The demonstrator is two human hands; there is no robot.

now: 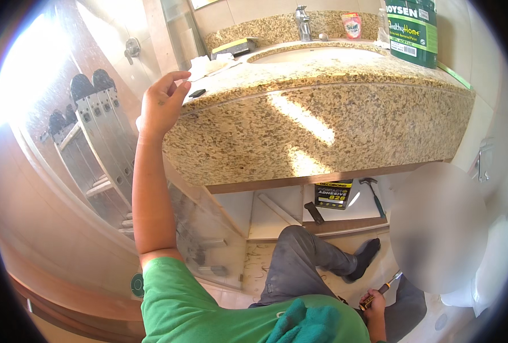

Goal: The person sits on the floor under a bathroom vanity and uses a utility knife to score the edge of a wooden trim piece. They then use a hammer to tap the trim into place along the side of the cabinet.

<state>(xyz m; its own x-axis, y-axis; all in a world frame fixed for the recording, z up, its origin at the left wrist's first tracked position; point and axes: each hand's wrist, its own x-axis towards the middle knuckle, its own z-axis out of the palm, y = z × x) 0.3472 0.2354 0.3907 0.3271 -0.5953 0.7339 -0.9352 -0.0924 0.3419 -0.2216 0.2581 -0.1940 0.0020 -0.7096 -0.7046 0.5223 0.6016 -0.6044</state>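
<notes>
My left hand (163, 102) is raised at the left end of the speckled granite counter (271, 103), its fingers bent but apart and holding nothing. Just right of it lie a small black piece (197, 93) and a crumpled white paper or cloth (211, 66). Down at the lower right, my right hand (374, 304) grips a chisel (387, 288) with a yellow-and-black handle and a metal blade. My bent knee and socked foot are below the counter.
A green paint bucket (412, 34), faucet (304, 26) and basin (316, 54) top the counter. Underneath are a dark adhesive can (331, 194) and hammer (378, 203). An aluminium ladder (102, 137) stands left behind glass; a toilet (465, 291) is at right, partly blurred.
</notes>
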